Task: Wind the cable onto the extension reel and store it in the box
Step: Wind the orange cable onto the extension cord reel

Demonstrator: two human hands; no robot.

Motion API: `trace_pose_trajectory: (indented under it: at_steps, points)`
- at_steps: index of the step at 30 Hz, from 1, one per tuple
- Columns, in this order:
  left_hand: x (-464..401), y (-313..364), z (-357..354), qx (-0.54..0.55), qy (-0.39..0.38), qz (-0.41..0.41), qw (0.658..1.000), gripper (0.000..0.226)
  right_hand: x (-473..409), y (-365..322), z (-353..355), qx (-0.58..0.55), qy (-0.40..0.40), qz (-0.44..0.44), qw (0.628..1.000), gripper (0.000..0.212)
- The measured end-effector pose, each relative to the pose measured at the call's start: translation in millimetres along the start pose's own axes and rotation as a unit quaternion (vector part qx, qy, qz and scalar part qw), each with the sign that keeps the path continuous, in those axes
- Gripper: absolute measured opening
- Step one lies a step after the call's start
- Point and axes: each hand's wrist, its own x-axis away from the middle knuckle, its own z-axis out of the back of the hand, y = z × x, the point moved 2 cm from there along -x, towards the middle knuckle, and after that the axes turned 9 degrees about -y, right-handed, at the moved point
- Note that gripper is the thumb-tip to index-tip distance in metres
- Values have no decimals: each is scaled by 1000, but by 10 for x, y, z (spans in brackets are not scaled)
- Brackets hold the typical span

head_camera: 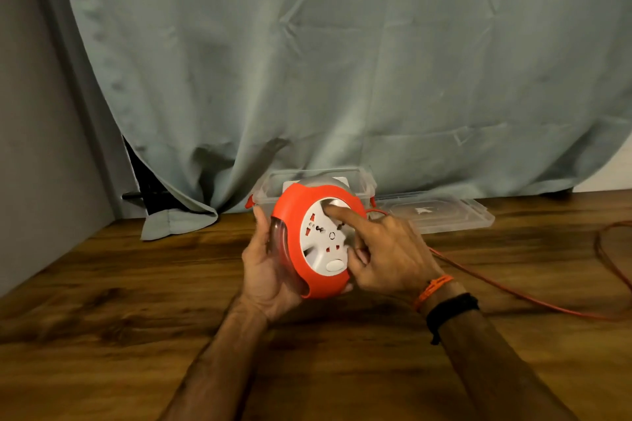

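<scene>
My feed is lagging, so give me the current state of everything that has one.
Reel: held up off the table.
Cable: mostly unwound, trailing across the table.
Box: open.
Lid: off, lying beside the box.
Left hand: grips reel.
Right hand: forefinger on reel face.

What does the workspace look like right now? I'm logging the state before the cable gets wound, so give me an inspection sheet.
Surface: wooden table, dark grain.
Job's things: orange and white extension reel held above the table, socket face toward the camera; clear plastic box open behind it; box lid flat to the right of the box.
Clutter: nothing seen.
Hands: left hand grips the reel's left side; right hand has its index finger on the white winding knob.
Cables: orange cable runs unwound from the reel across the table to the right and loops.
Surroundings: grey-green curtain behind the table; grey wall at left.
</scene>
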Motion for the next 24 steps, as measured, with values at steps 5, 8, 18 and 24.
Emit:
trace_pose_trajectory:
  at_steps: [5,8,18,24]
  points:
    - [4,-35,-30,-11,68,20,997,90,22,43,18,29,57,15,998,61]
    - [12,-78,-33,15,62,42,997,89,43,70,-3,54,54,18,997,60]
    - [-78,-83,-93,-63,141,-115,981,73,79,58,-85,41,61,-93,993,66]
    - [-103,-45,-128,-98,184,-187,960,59,4,-237,-172,-114,112,-260,952,70]
